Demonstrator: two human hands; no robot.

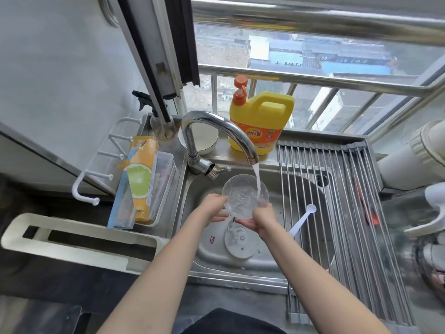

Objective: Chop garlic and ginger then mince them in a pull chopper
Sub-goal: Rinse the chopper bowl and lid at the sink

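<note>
Two hands are holding a clear chopper bowl (244,196) over the sink (272,259), under water running from the tap (216,126). Left hand (213,209) is gripping the bowl's left rim; right hand (263,219) is cupping it from below, its fingertips partly hidden by the plastic. Splashing water is blurring whatever is inside. Below, a round lid (238,244) is lying in the sink, partly covered by the bowl. A white spoon (302,220) is resting on the drying rack (349,213) nearby
</note>
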